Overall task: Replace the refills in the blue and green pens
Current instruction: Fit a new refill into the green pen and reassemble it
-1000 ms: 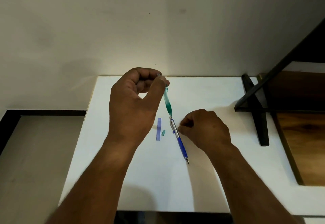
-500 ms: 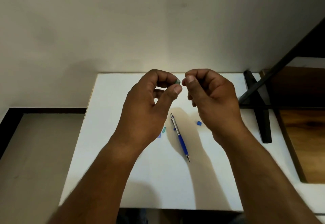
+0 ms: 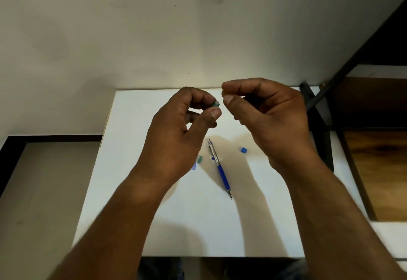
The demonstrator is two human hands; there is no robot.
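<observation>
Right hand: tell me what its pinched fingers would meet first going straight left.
Probably the green pen end pinched in the left hand, just left of the right hand; depth is unclear.

Green pen (image 3: 216, 104): only one end visible, pinched between thumb and finger, raised above table; rest hidden. Blue pen (image 3: 220, 168): flat on table, silver upper barrel, blue grip, tip toward viewer. Small blue piece (image 3: 243, 150) to its right, apart. Small green piece (image 3: 199, 159) to its left, near.
</observation>
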